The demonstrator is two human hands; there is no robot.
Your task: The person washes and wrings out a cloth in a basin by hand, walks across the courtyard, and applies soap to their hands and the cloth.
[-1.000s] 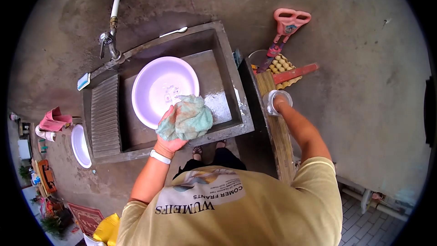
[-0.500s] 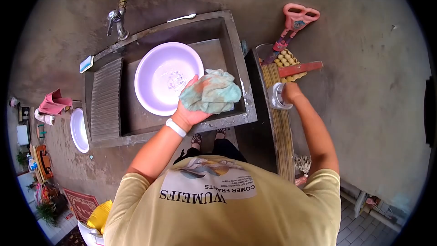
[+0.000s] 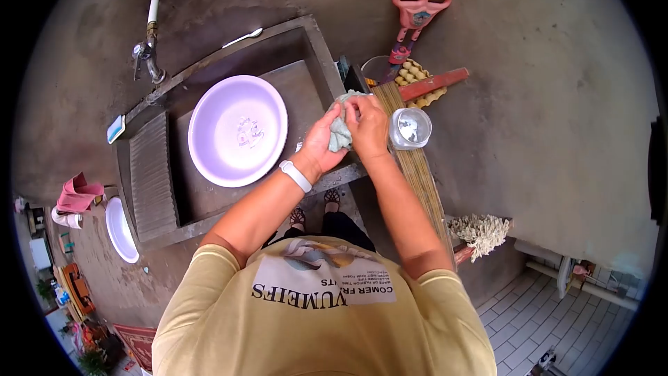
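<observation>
Both hands meet over the right front corner of the stone sink [image 3: 313, 35]. My left hand [image 3: 323, 146] holds a crumpled pale green cloth [image 3: 340, 132] from the left, fingers wrapped against it. On the cloth's right side, my right hand [image 3: 369, 125] pinches the same cloth with bent fingers. A clear jar [image 3: 410, 129] stands on the wooden board [image 3: 417, 174] just right of my right hand, not touched by it. Inside the sink, left of my hands, sits a light purple basin [image 3: 238, 131].
A faucet [image 3: 149, 52] rises behind the sink. A white spoon [image 3: 243, 38] and a soap dish [image 3: 116, 129] lie on its rim. Beyond the board are a pink-handled tool [image 3: 420, 10], an egg tray [image 3: 417, 83] and a red bar [image 3: 435, 85]. A mop head [image 3: 483, 233] is lower right.
My right hand has come out of the jar and moved left onto the cloth. The cloth, spread over my left palm before, is now bunched between both hands. The view has shifted.
</observation>
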